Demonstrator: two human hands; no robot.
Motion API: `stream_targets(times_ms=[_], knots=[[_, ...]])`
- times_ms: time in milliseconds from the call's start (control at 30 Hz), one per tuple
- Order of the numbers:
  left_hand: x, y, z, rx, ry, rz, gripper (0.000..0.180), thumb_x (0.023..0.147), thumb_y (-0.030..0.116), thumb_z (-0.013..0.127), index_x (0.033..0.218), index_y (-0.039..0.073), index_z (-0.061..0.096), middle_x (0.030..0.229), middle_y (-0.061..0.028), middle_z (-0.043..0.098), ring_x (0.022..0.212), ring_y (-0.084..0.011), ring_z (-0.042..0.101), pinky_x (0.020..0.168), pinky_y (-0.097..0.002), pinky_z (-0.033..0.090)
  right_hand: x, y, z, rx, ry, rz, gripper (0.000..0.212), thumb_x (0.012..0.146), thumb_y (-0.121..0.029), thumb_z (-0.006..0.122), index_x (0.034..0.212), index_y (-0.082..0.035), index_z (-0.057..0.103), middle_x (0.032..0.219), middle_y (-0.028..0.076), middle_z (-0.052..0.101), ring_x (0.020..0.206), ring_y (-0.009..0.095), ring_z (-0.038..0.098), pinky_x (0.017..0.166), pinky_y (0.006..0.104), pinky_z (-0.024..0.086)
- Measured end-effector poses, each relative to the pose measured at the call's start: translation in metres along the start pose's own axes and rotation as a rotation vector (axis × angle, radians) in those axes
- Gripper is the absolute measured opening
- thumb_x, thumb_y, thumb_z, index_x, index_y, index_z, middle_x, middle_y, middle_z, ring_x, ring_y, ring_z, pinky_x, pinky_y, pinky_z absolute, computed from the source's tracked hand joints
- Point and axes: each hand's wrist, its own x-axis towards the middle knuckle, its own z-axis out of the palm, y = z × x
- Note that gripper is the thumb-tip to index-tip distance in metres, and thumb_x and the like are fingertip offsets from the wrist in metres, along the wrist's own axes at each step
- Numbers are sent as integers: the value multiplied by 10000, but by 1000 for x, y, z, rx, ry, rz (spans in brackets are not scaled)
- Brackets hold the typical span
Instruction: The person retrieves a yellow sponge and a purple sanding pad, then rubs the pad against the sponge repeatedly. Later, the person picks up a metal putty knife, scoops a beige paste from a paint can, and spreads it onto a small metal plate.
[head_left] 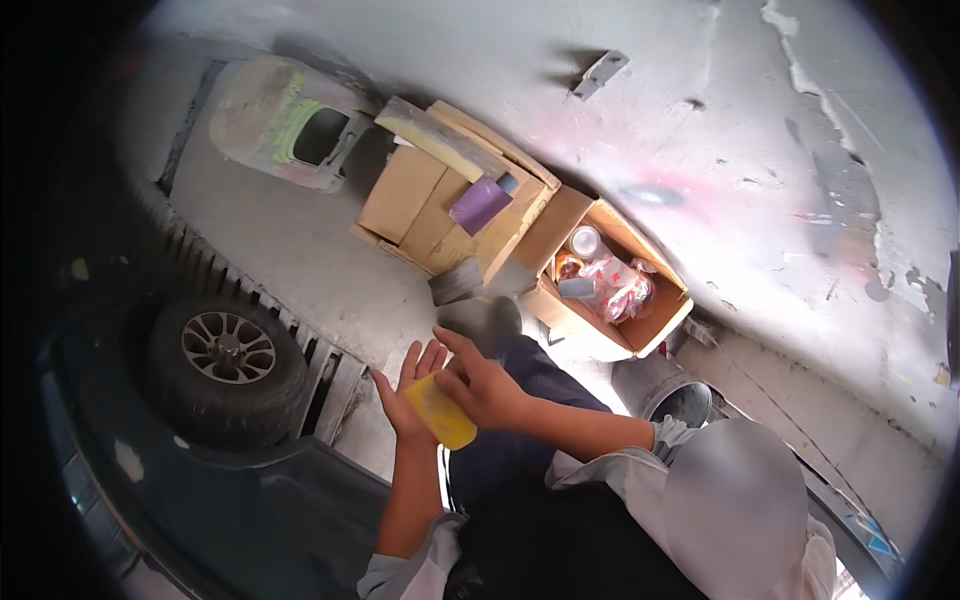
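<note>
My right hand (485,388) grips a yellow rectangular pad (441,412), thumb and fingers closed around its upper part, with the forefinger stretched out. Just left of it, my left hand (411,392) is spread with the palm turned up and the fingers apart. The pad's left edge lies against or just over that palm; I cannot tell if it presses on it. Beyond the hands, a purple pad (481,206) rests on top of a closed cardboard box (425,200). A grey block (456,282) leans at the box's near side.
An open cardboard box (663,330) holds a can, a tape roll and red-and-clear plastic. A metal bucket (650,385) stands nearer. Left are a car wheel (228,347), dark bodywork (250,510) and a floor grate (262,300). A sanded panel (262,120) lies farther off, beside the wall.
</note>
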Motion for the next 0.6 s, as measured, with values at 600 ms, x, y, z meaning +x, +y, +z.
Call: stream_targets(times_ms=[600], knots=[[125,-62,-65,414,378,-147,789,970,652,209,1466,49,325,1394,-168,454,1283,-263,448,1089,-368,314,61,151,12,-549,182,-137,519,899,-98,603,1373,-43,398,936,160,639,771,286,666,690,344,538]])
